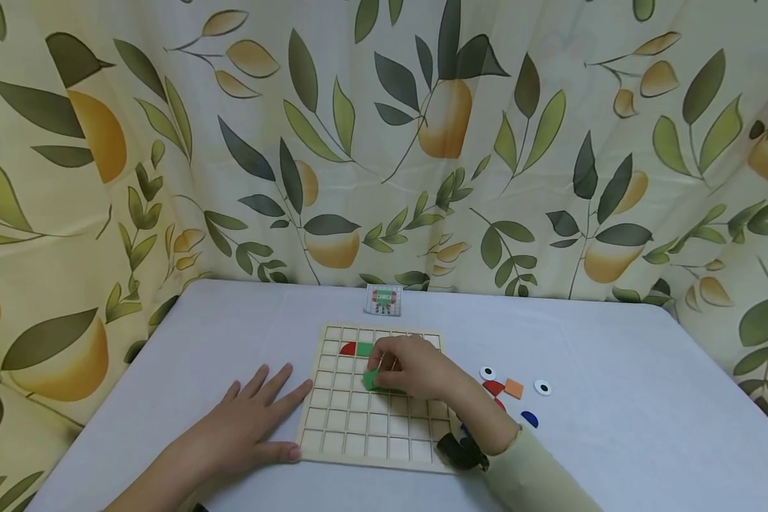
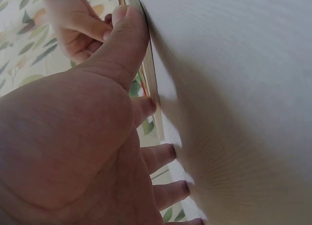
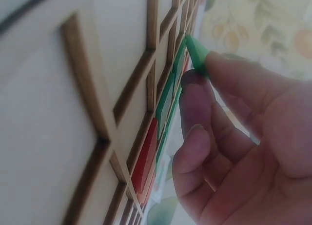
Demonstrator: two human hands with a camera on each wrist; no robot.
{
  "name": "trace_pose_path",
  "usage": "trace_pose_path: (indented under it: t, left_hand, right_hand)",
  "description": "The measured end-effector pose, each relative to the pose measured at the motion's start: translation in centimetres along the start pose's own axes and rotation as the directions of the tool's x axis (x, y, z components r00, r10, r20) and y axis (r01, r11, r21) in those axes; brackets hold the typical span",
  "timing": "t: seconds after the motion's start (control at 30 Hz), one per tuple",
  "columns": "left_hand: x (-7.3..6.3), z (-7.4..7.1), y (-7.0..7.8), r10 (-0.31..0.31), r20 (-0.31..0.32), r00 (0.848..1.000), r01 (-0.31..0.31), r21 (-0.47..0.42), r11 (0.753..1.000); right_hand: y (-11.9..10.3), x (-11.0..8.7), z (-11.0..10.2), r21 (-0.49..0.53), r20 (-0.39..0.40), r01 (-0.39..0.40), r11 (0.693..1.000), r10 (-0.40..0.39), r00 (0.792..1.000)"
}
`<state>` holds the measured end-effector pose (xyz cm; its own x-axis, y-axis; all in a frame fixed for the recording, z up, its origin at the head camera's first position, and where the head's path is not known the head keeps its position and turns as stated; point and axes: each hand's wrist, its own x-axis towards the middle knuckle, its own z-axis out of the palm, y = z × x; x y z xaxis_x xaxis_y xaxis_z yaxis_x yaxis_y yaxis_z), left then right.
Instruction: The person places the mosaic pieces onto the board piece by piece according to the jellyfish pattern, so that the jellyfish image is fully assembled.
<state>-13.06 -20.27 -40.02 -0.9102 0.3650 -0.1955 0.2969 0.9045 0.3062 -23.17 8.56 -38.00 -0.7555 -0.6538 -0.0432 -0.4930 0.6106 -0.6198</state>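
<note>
A wooden grid board (image 1: 333, 441) lies on the white table. My right hand (image 1: 412, 366) is over its middle, pinching a green tile (image 3: 197, 54) between thumb and fingertip; the tile tilts against the grid. Set into the squares are a red rounded tile (image 1: 348, 349) and a green square tile (image 1: 365, 349) in an upper row. The right wrist view also shows a red tile (image 3: 145, 159) beside green tiles (image 3: 165, 103); my hand hides part of this row in the head view. My left hand (image 1: 256, 412) rests with fingers spread, its thumb and index finger touching the board's left edge.
A small pattern card (image 1: 384, 300) lies behind the board. To the right are loose pieces: two eye discs (image 1: 488, 372), an orange square (image 1: 514, 388), red pieces (image 1: 493, 387) and a blue half-round (image 1: 530, 419). Some are partly behind my right forearm. A patterned curtain (image 1: 384, 213) hangs behind.
</note>
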Motion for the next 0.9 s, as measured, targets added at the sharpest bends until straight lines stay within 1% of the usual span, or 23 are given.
trace_pose_path:
  t: [0.13, 0.4, 0.5, 0.67, 0.73, 0.9]
  left_hand:
    - [0.0, -0.1, -0.1, -0.001, 0.005, 1.000, 0.001, 0.000, 1.000]
    - [0.2, -0.1, -0.2, -0.008, 0.000, 1.000, 0.008, -0.003, 1.000]
    - [0.1, -0.1, -0.3, -0.003, -0.005, 1.000, 0.003, 0.003, 1.000]
    - [0.0, 0.2, -0.4, -0.001, 0.004, 1.000, 0.001, 0.001, 1.000]
    - [0.0, 0.2, -0.3, 0.000, 0.007, 1.000, 0.000, -0.005, 1.000]
    - [0.0, 0.2, -0.2, 0.007, 0.003, 1.000, -0.007, -0.013, 1.000]
  right_hand:
    - [0.0, 0.1, -0.1, 0.009, 0.008, -0.003, 1.000, 0.003, 1.000]
    - [0.1, 0.2, -0.4, 0.011, 0.047, 0.036, 0.999, -0.037, 0.998]
    - [-0.1, 0.2, -0.5, -0.017, 0.077, 0.046, 0.999, -0.045, 0.996]
    - [-0.6, 0.0, -0.5, -0.117, 0.133, 0.048, 0.992, -0.032, 0.991]
    - [-0.8, -0.2, -0.4, -0.154, 0.139, 0.048, 0.987, -0.026, 0.990]
    - [-1.0, -0.5, -0.3, -0.186, 0.148, 0.055, 0.981, -0.027, 0.989]
